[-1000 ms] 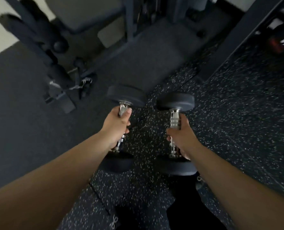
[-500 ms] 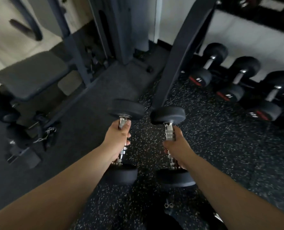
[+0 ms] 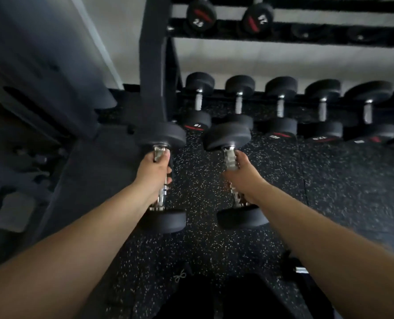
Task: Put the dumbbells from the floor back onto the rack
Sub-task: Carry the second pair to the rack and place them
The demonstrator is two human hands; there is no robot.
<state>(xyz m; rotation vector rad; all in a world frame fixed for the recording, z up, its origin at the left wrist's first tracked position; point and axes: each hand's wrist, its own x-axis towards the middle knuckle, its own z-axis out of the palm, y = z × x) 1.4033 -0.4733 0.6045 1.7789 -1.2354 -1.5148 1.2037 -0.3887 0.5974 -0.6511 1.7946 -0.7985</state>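
Observation:
I carry two black rubber-headed dumbbells with chrome handles, one in each hand, above the speckled floor. My left hand (image 3: 154, 174) is wrapped around the handle of the left dumbbell (image 3: 161, 137). My right hand (image 3: 243, 178) grips the handle of the right dumbbell (image 3: 227, 134), which tilts slightly to the left. Straight ahead stands the black dumbbell rack (image 3: 153, 65); its lowest tier holds a row of several dumbbells (image 3: 238, 104), and an upper tier holds more (image 3: 200, 16). The far heads of my dumbbells reach just short of the lowest row.
The rack's thick black upright rises just ahead of my left dumbbell. A dark weight machine (image 3: 44, 72) with a padded seat fills the left side. Speckled rubber flooring (image 3: 329, 185) stretches to the right. My dark trousers and shoe show at the bottom edge.
My view has swung right and up from the weight machine to face the rack, which is now close ahead. Both hands still hold their dumbbells, carried forward.

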